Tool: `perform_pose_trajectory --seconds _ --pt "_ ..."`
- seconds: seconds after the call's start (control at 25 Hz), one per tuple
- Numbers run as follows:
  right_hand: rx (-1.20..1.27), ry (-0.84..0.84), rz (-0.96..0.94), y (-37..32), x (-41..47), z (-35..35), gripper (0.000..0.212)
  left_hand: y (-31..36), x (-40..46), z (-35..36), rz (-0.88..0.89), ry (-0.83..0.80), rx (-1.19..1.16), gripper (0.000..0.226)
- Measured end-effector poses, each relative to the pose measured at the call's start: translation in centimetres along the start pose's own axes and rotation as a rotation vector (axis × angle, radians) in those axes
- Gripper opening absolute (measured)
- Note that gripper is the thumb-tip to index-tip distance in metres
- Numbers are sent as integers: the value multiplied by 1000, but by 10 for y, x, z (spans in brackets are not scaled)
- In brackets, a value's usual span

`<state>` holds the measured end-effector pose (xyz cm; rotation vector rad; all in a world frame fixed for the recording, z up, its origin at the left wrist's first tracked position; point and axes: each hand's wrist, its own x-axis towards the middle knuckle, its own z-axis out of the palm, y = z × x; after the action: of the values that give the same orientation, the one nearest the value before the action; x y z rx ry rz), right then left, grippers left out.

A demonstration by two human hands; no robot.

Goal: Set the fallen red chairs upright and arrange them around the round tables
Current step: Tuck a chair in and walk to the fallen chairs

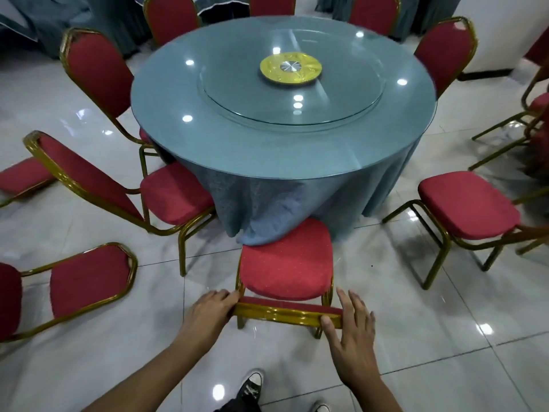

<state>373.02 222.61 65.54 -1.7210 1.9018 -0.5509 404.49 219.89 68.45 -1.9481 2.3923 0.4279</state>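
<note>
Gripping the gold top rail of the near red chair (pixel 285 263), the left hand (pixel 209 310) has its fingers curled round the rail's left end, while the right hand (pixel 352 328) lies at the right end with fingers nearly straight and only the thumb laid on the rail. That chair stands upright at six o'clock of the round table (pixel 282 138), its seat nosing into the blue tablecloth (pixel 267 197). Round at eight o'clock an upright chair (pixel 124 188) is tucked in at an angle; another (pixel 98 72) stands at ten. At four o'clock a chair (pixel 466 203) stands off from the cloth. Down on the tiles at seven o'clock, well apart from the table, a fallen chair (pixel 86 281) lies on its back. A yellow disc (pixel 290 68) sits at the centre of the glass turntable (pixel 341 105).
</note>
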Motion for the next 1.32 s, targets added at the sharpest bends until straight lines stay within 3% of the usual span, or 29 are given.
perform_pose_trajectory --seconds 0.2,0.36,0.56,0.68,0.8,1.08,1.32 --pt "-7 -24 51 -54 38 31 75 -49 39 -7 -148 106 -124 44" --pt "-25 -58 49 -74 76 34 74 -64 80 -17 -234 85 -171 56" --pt "-83 -91 75 -69 116 25 76 -64 112 -20 -244 -13 -171 93" --pt "-84 -85 72 -67 120 22 78 -59 113 -27 -215 -43 -120 73" --pt "-65 -56 93 -70 117 22 76 -39 104 -35 -42 42 -105 43" --pt "-2 63 81 -59 91 -1 48 54 117 -59 279 -5 -176 34" --pt "63 249 166 5 88 -74 41 165 159 -58 417 -75 -199 27"
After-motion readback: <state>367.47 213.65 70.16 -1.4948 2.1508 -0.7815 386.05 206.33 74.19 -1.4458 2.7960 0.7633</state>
